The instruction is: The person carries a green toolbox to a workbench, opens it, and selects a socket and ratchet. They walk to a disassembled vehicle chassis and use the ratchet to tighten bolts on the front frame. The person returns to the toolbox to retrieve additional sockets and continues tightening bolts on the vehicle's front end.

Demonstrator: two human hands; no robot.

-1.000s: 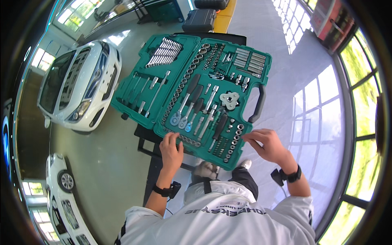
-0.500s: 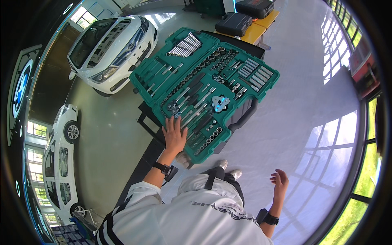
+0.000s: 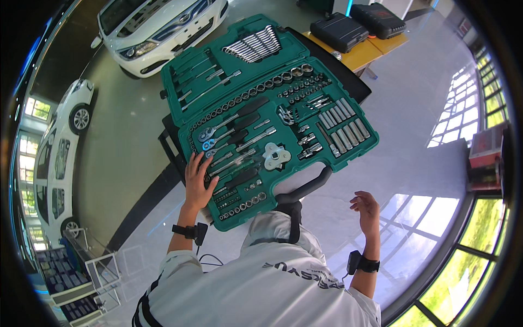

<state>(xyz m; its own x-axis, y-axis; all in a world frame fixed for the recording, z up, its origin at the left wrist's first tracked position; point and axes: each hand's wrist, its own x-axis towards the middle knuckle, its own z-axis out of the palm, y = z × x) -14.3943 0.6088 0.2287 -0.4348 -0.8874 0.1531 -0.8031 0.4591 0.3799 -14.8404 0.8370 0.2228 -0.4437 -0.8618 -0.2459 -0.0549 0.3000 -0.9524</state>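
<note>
An open green tool case (image 3: 298, 109) lies in front of me, filled with sockets, ratchets, combination wrenches (image 3: 252, 44) and bits. A silver three-lobed tool (image 3: 277, 157) sits in its middle, and a black handle (image 3: 305, 188) runs along the near right edge. My left hand (image 3: 197, 180) is at the case's lower left, fingers spread over the tools just below the blue-marked ratchets (image 3: 208, 145), holding nothing that shows. My right hand (image 3: 368, 212) is in the air to the right of the case, below the handle, empty, with fingers apart and slightly bent.
A dark stand (image 3: 357, 88) supports the case. Behind it, two black hard cases (image 3: 338, 31) rest on a yellow table (image 3: 384, 46). White cars stand front left (image 3: 152, 32) and left (image 3: 54, 180). A railed rack (image 3: 79, 289) is lower left, a red machine (image 3: 485, 158) at right.
My right hand has left the case's right edge and moved out to the right. My left hand stays at the lower left, fingers spread. The view has turned, so the case appears rotated.
</note>
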